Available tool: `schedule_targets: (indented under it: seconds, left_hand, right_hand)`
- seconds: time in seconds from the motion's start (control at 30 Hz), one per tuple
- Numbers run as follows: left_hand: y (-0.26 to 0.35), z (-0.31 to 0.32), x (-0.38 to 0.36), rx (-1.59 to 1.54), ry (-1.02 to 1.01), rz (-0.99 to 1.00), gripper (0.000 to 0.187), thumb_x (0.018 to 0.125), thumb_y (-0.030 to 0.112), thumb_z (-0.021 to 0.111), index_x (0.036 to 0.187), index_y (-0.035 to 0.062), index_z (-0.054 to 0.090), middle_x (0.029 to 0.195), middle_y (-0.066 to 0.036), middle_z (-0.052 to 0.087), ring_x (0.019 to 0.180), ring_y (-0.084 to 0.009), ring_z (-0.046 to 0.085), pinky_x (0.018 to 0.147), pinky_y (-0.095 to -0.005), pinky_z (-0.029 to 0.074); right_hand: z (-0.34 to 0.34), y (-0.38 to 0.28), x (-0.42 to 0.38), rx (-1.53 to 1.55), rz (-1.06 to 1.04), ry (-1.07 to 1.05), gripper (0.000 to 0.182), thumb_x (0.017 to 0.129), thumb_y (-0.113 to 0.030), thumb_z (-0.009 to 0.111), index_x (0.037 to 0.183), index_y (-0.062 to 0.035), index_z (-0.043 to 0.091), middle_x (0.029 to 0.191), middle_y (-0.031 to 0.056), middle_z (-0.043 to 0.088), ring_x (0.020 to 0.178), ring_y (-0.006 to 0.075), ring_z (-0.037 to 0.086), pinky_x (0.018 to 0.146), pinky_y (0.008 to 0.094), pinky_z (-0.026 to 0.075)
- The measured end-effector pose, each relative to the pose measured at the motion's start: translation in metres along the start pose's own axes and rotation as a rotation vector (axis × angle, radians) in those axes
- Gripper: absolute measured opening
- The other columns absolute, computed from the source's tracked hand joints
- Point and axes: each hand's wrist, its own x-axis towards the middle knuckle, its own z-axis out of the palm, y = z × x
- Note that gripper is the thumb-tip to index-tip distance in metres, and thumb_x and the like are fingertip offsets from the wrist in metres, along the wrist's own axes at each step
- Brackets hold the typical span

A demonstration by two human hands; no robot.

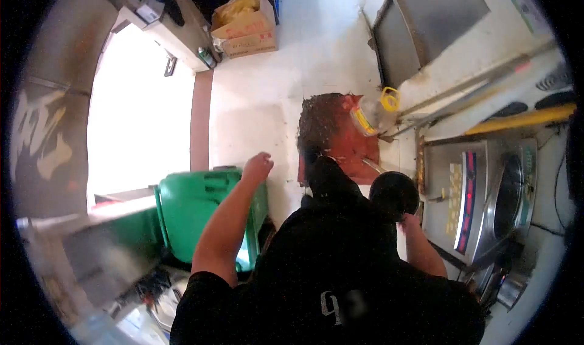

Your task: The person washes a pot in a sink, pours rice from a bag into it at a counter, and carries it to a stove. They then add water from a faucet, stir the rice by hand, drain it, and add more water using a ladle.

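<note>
My right hand (410, 223) is closed at the lower edge of a round black pan (394, 193), held low at my right side. A pale, thin stick (372, 165) shows past the pan's upper left edge; its other end is hidden. My left hand (260, 164) reaches forward with loosely bent fingers and nothing in it. Below that arm stands a green wheeled bin (188, 214), its top partly covered by my forearm.
Ahead lies a worn red mat (359, 144), with a clear yellow-handled jug (374, 115) at its edge. Steel kitchen equipment (447, 193) lines the right. A cardboard box (246, 35) sits at the back, near a bright doorway (140, 114) on the left.
</note>
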Motion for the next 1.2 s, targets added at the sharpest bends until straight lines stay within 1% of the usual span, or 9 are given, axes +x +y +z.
schedule_targets:
  seconds: [0.2, 0.37, 0.57, 0.63, 0.7, 0.73, 0.77, 0.87, 1.2]
  left_hand:
    - [-0.017, -0.054, 0.205, 0.385, -0.108, 0.086, 0.042, 0.084, 0.035, 0.056, 0.115, 0.0059, 0.056, 0.116, -0.019, 0.058, 0.105, -0.0343, 0.056, 0.091, -0.0443, 0.044]
    - [-0.033, -0.173, 0.293, 0.335, -0.403, -0.277, 0.036, 0.08, 0.033, 0.061, 0.103, 0.0053, 0.062, 0.111, -0.017, 0.06, 0.104, -0.0303, 0.057, 0.088, -0.0419, 0.046]
    - [-0.08, -0.266, 0.444, 0.76, -0.071, 0.198, 0.022, 0.072, 0.025, 0.066, 0.084, 0.0058, 0.066, 0.088, -0.014, 0.065, 0.089, -0.0264, 0.062, 0.07, -0.0373, 0.052]
    - [-0.097, -0.254, 0.533, 0.784, -0.481, -0.063, 0.021, 0.074, 0.024, 0.063, 0.084, 0.0058, 0.066, 0.089, -0.015, 0.065, 0.091, -0.0286, 0.061, 0.076, -0.0419, 0.051]
    - [-0.069, -0.268, 0.614, 0.735, -0.493, 0.058, 0.021, 0.075, 0.024, 0.062, 0.085, 0.0058, 0.067, 0.09, -0.015, 0.065, 0.09, -0.0302, 0.061, 0.076, -0.0431, 0.051]
    - [-0.049, -0.273, 0.655, 0.678, -0.502, 0.168, 0.022, 0.075, 0.024, 0.061, 0.086, 0.0059, 0.067, 0.092, -0.015, 0.066, 0.088, -0.0318, 0.061, 0.076, -0.0443, 0.05]
    - [0.016, -0.296, 0.702, 0.48, -0.59, -0.167, 0.024, 0.077, 0.024, 0.058, 0.086, 0.0047, 0.068, 0.094, -0.016, 0.066, 0.086, -0.0344, 0.062, 0.075, -0.0429, 0.05]
    - [0.122, -0.329, 0.865, 0.614, -0.603, 0.189, 0.023, 0.079, 0.023, 0.056, 0.086, 0.0046, 0.069, 0.095, -0.017, 0.065, 0.085, -0.0353, 0.062, 0.077, -0.0415, 0.05]
    - [0.613, -0.47, 1.321, 0.312, -0.265, 0.203, 0.028, 0.079, 0.027, 0.057, 0.096, 0.007, 0.066, 0.094, -0.017, 0.066, 0.089, -0.0345, 0.062, 0.079, -0.0417, 0.05]
  right_hand:
    - [0.138, -0.141, 0.154, 0.362, 0.317, 0.092, 0.008, 0.076, -0.004, 0.054, 0.083, -0.0009, 0.057, 0.068, 0.0138, 0.057, 0.049, 0.0246, 0.055, 0.039, 0.0345, 0.045]
    - [0.235, -0.425, 0.187, 0.245, 0.049, 0.012, 0.012, 0.076, -0.007, 0.054, 0.084, -0.0002, 0.06, 0.07, 0.0127, 0.059, 0.053, 0.022, 0.058, 0.043, 0.0363, 0.046]
    - [0.3, -0.746, 0.228, 0.504, -0.256, -0.156, 0.006, 0.073, -0.008, 0.057, 0.075, -0.0038, 0.053, 0.069, 0.0098, 0.055, 0.057, 0.0213, 0.056, 0.045, 0.0328, 0.043]
    - [0.324, -0.849, 0.226, 0.498, -0.272, -0.162, 0.008, 0.073, -0.008, 0.058, 0.076, -0.0043, 0.052, 0.068, 0.0093, 0.055, 0.057, 0.0212, 0.056, 0.044, 0.0322, 0.041]
    - [0.349, -0.924, 0.259, 0.506, -0.297, -0.082, 0.013, 0.072, -0.008, 0.057, 0.082, -0.0064, 0.049, 0.066, 0.0082, 0.054, 0.053, 0.0202, 0.055, 0.039, 0.0284, 0.035]
    - [0.352, -0.951, 0.276, 0.521, -0.297, -0.065, 0.013, 0.072, -0.008, 0.057, 0.082, -0.0064, 0.049, 0.066, 0.0082, 0.054, 0.053, 0.0202, 0.055, 0.039, 0.0284, 0.035]
    - [0.353, -0.98, 0.283, 0.516, -0.288, -0.1, 0.017, 0.073, -0.008, 0.057, 0.086, -0.0056, 0.048, 0.069, 0.0097, 0.054, 0.052, 0.0219, 0.054, 0.04, 0.0321, 0.04]
    - [0.339, -1.066, 0.281, 0.476, -0.211, 0.0, 0.021, 0.073, -0.008, 0.056, 0.092, -0.0056, 0.048, 0.068, 0.0095, 0.055, 0.044, 0.0222, 0.052, 0.033, 0.0312, 0.037]
    - [0.361, -1.365, 0.394, 0.472, -0.17, 0.076, 0.012, 0.071, -0.007, 0.053, 0.082, -0.0057, 0.049, 0.064, 0.0089, 0.053, 0.04, 0.0199, 0.05, 0.033, 0.0298, 0.037]
